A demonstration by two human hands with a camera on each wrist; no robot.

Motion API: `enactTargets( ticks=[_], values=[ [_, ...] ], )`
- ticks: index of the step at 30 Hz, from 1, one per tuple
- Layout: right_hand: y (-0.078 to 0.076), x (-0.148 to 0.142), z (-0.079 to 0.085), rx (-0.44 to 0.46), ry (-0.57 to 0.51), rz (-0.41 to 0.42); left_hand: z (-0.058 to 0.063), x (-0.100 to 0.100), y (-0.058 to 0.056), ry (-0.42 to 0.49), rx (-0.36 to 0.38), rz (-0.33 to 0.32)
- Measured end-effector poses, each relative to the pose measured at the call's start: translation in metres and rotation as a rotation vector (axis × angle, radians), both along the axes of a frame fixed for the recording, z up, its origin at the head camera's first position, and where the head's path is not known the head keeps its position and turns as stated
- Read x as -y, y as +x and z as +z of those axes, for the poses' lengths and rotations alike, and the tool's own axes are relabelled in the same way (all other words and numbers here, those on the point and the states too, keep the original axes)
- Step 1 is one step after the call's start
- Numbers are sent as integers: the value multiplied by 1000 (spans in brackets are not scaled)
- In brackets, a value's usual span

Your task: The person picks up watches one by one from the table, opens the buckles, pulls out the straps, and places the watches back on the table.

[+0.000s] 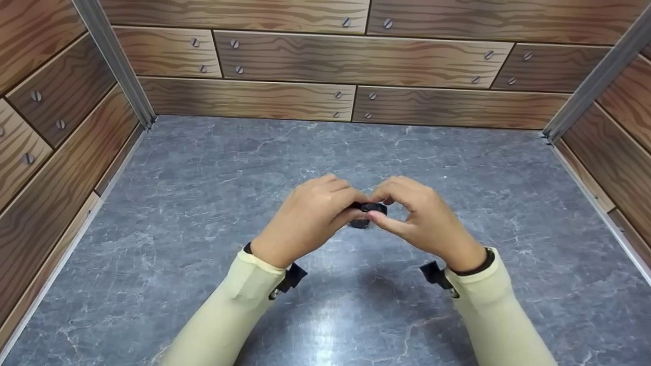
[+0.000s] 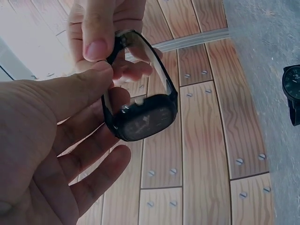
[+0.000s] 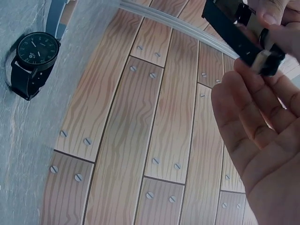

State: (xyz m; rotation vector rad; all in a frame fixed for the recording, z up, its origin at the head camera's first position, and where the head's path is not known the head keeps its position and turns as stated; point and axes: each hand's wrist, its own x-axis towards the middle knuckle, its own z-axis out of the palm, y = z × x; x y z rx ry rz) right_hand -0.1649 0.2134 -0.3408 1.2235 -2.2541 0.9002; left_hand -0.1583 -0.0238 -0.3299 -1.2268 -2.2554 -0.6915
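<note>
Both hands meet over the middle of the table around a black wristwatch (image 2: 147, 123) with a rounded rectangular face. Its strap bends into a loop, with the face at the bottom in the left wrist view. My left hand (image 1: 315, 218) pinches the strap between thumb and fingers. From the other side, the right hand (image 1: 432, 218) pinches it close by, thumb next to the left thumb. Fingers partly hide the strap ends. On the table lies a second black watch (image 3: 37, 52) with a round dial, its strap curved beneath it.
The grey marbled table (image 1: 213, 183) is enclosed by wood-patterned walls (image 1: 305, 56) at the back and sides. Metal strips (image 1: 114, 61) run up the corners. A small black wrist camera (image 1: 292, 277) is worn at the left sleeve, another camera (image 1: 435, 274) at the right.
</note>
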Motion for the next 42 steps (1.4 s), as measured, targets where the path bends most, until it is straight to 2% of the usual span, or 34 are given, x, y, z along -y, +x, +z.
enactTargets(
  ticks=[5, 11, 15, 21, 26, 31, 35, 39, 42],
  values=[
    [0, 1, 1, -26, -2, 3, 0, 0, -1, 17, -21, 2],
    [0, -2, 2, 33, -50, -4, 0, 2, -3, 19, -40, 37],
    [0, -2, 2, 55, -28, -30, 2, 3, -3, 0, -55, 46],
    [0, 0, 2, 11, -4, -36, 2, 3, -3, -24, -62, 38],
    [0, 1, 2, -21, -21, -17, 1, 4, -3, -2, -61, 35],
    [0, -1, 2, -55, -44, -11, 0, 6, -5, 14, -59, 60],
    [0, -4, 2, -31, -51, -29, 1, 7, -6, 22, -65, 90],
    [0, -6, 2, 0, -12, -68, 1, 6, -6, -4, -78, 102],
    [0, -6, 2, -22, 24, -80, 1, 5, -6, -25, -85, 94]
  ],
)
